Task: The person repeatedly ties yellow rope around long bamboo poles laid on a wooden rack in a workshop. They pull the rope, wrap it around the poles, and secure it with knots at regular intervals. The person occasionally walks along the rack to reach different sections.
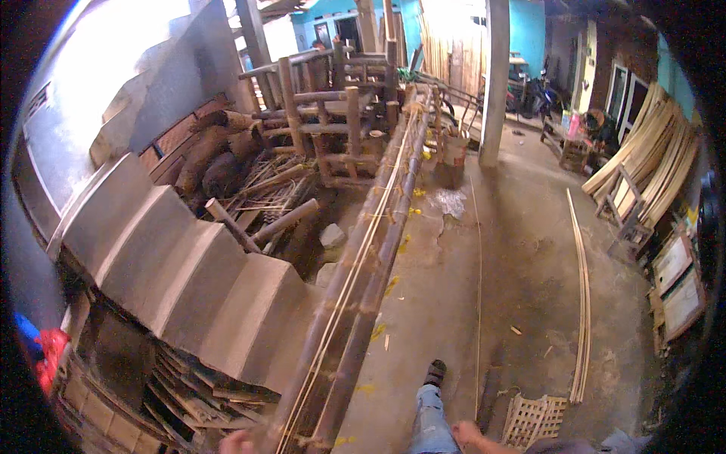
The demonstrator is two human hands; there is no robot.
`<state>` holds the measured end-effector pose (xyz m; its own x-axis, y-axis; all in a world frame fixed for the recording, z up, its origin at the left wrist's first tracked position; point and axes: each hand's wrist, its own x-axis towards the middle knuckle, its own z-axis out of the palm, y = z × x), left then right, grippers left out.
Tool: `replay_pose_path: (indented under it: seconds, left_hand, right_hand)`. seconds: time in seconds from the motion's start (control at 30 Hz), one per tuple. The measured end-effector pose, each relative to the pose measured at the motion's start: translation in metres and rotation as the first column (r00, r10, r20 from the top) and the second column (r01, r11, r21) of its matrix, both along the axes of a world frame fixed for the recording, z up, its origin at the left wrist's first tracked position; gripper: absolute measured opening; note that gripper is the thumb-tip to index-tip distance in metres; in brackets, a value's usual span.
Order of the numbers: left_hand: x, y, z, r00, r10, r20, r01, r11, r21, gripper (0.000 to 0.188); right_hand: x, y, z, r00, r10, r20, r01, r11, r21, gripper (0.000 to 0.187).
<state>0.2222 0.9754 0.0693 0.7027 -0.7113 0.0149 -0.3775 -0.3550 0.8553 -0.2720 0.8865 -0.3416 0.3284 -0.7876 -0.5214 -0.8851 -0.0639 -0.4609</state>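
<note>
My left hand (239,442) is at the lower edge, just left of a long pair of dark bamboo poles (355,344). Most of it is cut off, so its fingers cannot be read. Pale thin bamboo strips (355,271) lie lengthwise along these poles, which run away from me. My right hand (466,434) is low beside my jeans-clad leg (428,416), fingers curled. A long thin strip (477,303) runs up the floor from near that hand; whether the hand grips it is unclear.
Corrugated grey roofing sheets (193,276) stand at left above stacked wood. A bamboo frame (340,121) is behind. At right are a woven basket (535,420), long pale strips (581,303) on the floor and leaning strip bundles (643,151). A post (495,83) rises mid-back; a person (601,129) sits beyond.
</note>
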Motion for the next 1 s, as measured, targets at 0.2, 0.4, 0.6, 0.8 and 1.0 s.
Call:
replay_pose_path:
  seconds: [0.2, 0.4, 0.6, 0.8, 1.0]
  left_hand:
    - [-0.186, -0.231, -0.067, 0.627, -0.565, -0.536, 0.739, 0.649, 0.180, 0.036]
    - [-0.251, -0.428, -0.032, 0.473, -0.846, -0.244, 0.877, 0.428, 0.217, 0.027]
    - [-0.249, -0.555, -0.075, 0.545, -0.822, -0.164, 0.803, 0.456, 0.383, 0.026]
    - [-0.315, -0.771, -0.137, 0.409, -0.899, -0.157, 0.907, 0.420, -0.045, 0.021]
    - [-0.297, -1.054, -0.038, 0.661, -0.735, 0.154, 0.750, 0.635, -0.186, 0.015]
  right_hand:
    - [-0.007, -0.281, 0.003, 0.984, -0.059, 0.165, 0.012, 0.962, 0.272, 0.024]
    - [-0.003, -0.542, 0.104, 0.751, -0.389, 0.533, 0.409, 0.909, 0.086, 0.021]
    - [-0.051, -0.651, 0.094, 0.717, -0.428, 0.550, 0.553, 0.830, -0.073, 0.019]
    - [-0.296, -0.523, -0.134, 0.954, 0.108, -0.278, -0.025, 0.958, 0.286, 0.050]
    - [-0.297, -0.602, -0.053, 0.819, -0.488, -0.302, 0.572, 0.729, 0.376, 0.043]
